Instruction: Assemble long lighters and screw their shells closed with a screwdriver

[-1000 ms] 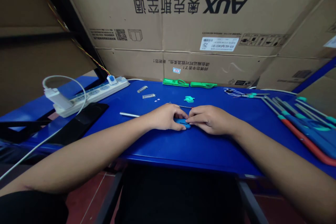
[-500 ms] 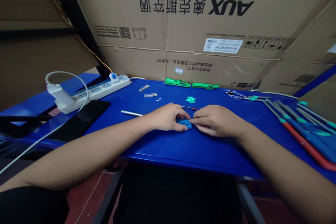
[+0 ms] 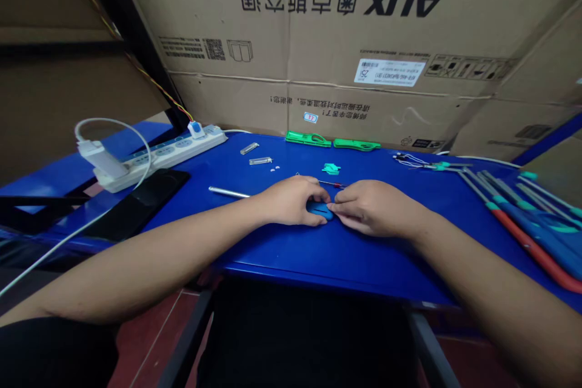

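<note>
A flat blue plastic piece with a dark slot [image 3: 320, 210] lies low over the blue table in front of me. My left hand [image 3: 296, 201] grips it from the left, thumb on the near side and fingers on the far side. My right hand [image 3: 373, 207] is closed in a pinch at the piece's right end. Whatever the right fingertips hold is too small or hidden to make out. Just beyond my hands lies a thin metal rod with a red part [image 3: 335, 185], partly covered. A silver metal tube [image 3: 227, 192] sticks out from behind my left forearm.
Green plastic shells [image 3: 308, 139] lie by the cardboard box [image 3: 318, 36] at the back. Nearer are a small teal part [image 3: 331, 168] and clear strips [image 3: 260, 161]. A power strip [image 3: 182, 148] and black phone [image 3: 143, 203] are left; blue-and-red tools [image 3: 527, 236] and wires [image 3: 409, 160] right.
The view has shifted slightly. Both hands stay at the blue piece in nearly the same pose, with the right fingertips still at its right end.
</note>
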### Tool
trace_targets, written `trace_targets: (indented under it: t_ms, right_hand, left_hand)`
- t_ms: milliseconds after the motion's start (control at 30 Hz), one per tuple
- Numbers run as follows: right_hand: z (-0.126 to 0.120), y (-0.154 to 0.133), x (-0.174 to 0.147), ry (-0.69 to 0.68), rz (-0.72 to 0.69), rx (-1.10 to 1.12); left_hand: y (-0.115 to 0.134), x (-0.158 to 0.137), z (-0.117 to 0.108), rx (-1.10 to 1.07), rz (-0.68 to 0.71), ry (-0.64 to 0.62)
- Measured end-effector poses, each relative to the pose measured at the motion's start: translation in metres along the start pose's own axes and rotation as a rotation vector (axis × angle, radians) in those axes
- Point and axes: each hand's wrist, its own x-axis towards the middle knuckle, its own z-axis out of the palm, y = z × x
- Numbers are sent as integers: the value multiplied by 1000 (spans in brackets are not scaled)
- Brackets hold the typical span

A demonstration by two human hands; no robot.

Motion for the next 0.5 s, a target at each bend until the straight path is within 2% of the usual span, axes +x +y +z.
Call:
trace_targets:
  t_ms: [167,333,500]
  right_hand:
    - [-1,0,-1,-31,51,49]
    - [-2,6,-4,21,150,215]
    - [-1,9,-4,24,153,304]
  left_hand:
    - [1,1,3,0,-8,-3]
    - [2,1,5,44,22,0]
    - [2,1,6,59,49,-9]
